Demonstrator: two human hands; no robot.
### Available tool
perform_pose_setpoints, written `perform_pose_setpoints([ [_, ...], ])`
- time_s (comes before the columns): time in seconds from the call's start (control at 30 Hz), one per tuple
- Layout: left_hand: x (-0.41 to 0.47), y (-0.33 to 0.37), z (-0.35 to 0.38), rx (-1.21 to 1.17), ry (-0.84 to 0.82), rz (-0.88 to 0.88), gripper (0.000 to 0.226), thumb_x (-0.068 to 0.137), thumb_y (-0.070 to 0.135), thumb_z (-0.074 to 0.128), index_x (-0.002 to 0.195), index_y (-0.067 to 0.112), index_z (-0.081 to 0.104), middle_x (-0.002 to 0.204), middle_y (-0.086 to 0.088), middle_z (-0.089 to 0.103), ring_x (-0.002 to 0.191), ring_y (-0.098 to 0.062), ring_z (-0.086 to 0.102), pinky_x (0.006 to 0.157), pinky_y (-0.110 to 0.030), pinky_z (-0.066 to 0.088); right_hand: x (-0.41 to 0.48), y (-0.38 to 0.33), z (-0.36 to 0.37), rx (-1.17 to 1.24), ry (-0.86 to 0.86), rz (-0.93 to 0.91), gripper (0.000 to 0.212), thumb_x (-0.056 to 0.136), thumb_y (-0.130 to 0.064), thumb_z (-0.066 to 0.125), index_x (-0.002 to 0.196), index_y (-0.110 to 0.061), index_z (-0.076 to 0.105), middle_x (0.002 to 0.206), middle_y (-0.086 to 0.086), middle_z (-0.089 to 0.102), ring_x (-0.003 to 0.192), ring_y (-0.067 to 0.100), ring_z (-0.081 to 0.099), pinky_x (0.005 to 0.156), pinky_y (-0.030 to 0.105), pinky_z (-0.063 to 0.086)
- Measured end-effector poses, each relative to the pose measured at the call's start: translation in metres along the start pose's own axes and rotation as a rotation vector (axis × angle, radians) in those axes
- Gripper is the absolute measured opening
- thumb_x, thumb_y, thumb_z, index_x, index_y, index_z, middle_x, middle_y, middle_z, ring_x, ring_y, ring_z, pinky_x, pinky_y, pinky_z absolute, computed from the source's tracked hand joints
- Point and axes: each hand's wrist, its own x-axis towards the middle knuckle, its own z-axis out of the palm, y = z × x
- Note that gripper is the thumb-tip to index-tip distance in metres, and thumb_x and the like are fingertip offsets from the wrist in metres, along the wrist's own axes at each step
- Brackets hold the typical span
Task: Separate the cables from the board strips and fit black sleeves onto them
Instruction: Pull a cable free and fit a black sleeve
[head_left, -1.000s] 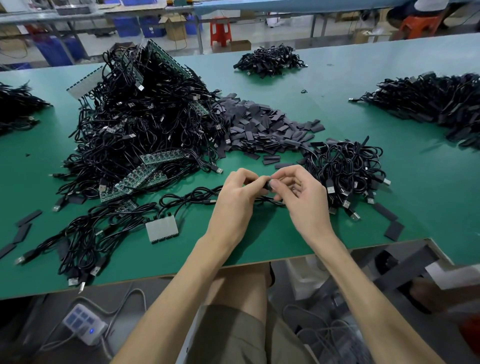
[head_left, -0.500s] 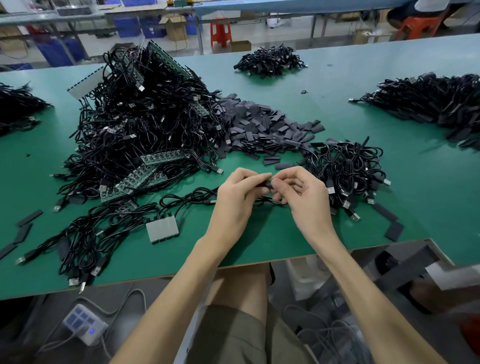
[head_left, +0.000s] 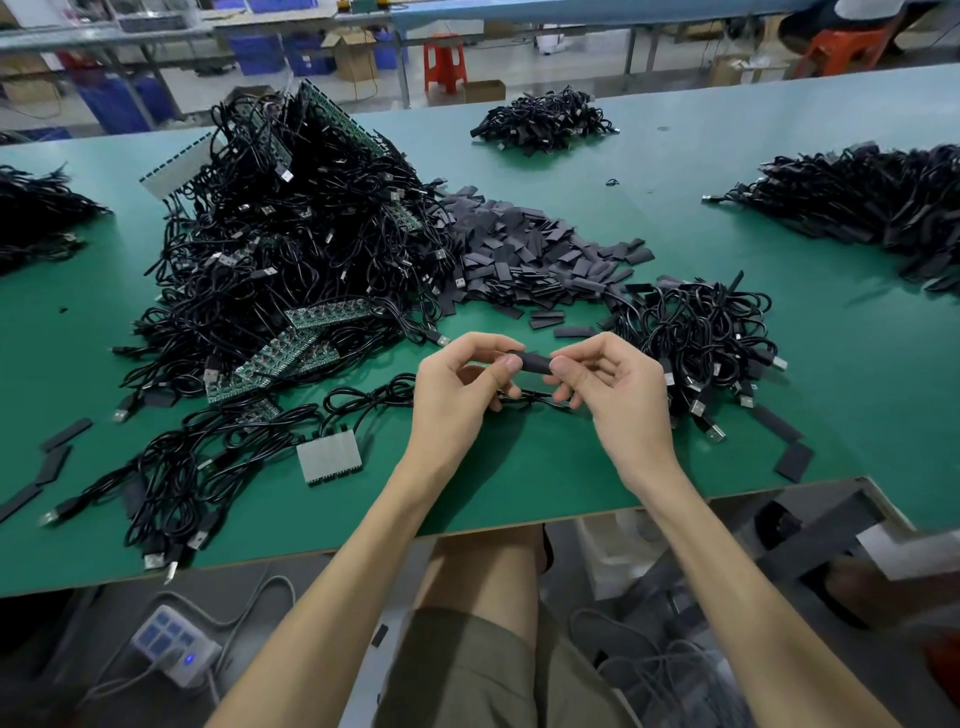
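Above the green worktop (head_left: 519, 483), the left hand (head_left: 457, 389) and right hand (head_left: 613, 395) each pinch an end of one black sleeve (head_left: 531, 362); a thin cable (head_left: 530, 399) runs between the lower fingers.

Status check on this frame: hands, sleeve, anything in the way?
Both pinching: left hand and right hand on black sleeve ends. Below it, cable runs between them. Nothing blocking.

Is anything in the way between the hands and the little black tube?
Nothing visible is. The left hand and the right hand pinch the black sleeve, one at each end. A cable runs just beneath it.
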Motion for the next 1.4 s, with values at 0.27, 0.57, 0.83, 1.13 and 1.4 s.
perform_pose_setpoints([
  [0.27,-0.0009,-0.0007,-0.0003,0.005,-0.004,0.004,0.011,0.093,0.0,0.07,0.093,0.011,0.072,0.074,0.005,0.07,0.063,-0.014,0.067,0.054,-0.025,0.05,0.0002,-0.0039,0.0001,0.018,-0.007,0.016,0.023,0.09,-0.008,0.076,0.08,-0.029,0.074,0.075,0.004,0.076,0.069,0.034,0.07,0.06,0.024,0.052],
  [0.57,0.0003,-0.002,0.0011,0.024,0.01,0.017,0.017,0.093,0.001,0.07,0.09,0.017,0.072,0.073,0.004,0.07,0.064,-0.015,0.067,0.054,-0.026,0.05,0.0004,-0.0018,0.0003,0.006,-0.014,0.018,0.023,0.09,-0.007,0.076,0.08,-0.028,0.073,0.075,0.004,0.075,0.067,0.028,0.07,0.059,0.022,0.051],
  [0.83,0.0024,-0.0054,-0.0012,-0.008,0.047,-0.002,0.002,0.097,0.006,0.066,0.098,0.005,0.067,0.084,-0.002,0.071,0.068,-0.017,0.069,0.053,-0.03,0.051,-0.0008,0.0005,0.0016,-0.051,-0.008,-0.004,0.017,0.094,-0.008,0.073,0.089,-0.024,0.072,0.082,0.005,0.076,0.068,0.018,0.069,0.061,0.022,0.051],
  [1.13,0.0022,-0.0081,-0.0031,0.038,0.032,0.017,0.003,0.097,0.01,0.068,0.094,0.009,0.069,0.071,-0.008,0.069,0.063,-0.017,0.065,0.053,-0.03,0.051,-0.0003,0.0016,0.0021,-0.06,-0.003,0.021,0.014,0.093,-0.007,0.074,0.089,-0.021,0.072,0.08,0.004,0.076,0.066,0.016,0.069,0.06,0.021,0.051],
  [1.4,0.0031,-0.0073,-0.0005,0.079,0.036,0.008,0.006,0.099,0.01,0.065,0.095,0.005,0.066,0.069,-0.013,0.068,0.052,-0.009,0.059,0.051,-0.024,0.048,-0.0019,-0.0006,0.0059,-0.137,-0.017,-0.028,0.008,0.094,-0.013,0.074,0.097,-0.02,0.073,0.085,-0.001,0.075,0.08,0.018,0.073,0.074,0.026,0.057],
])
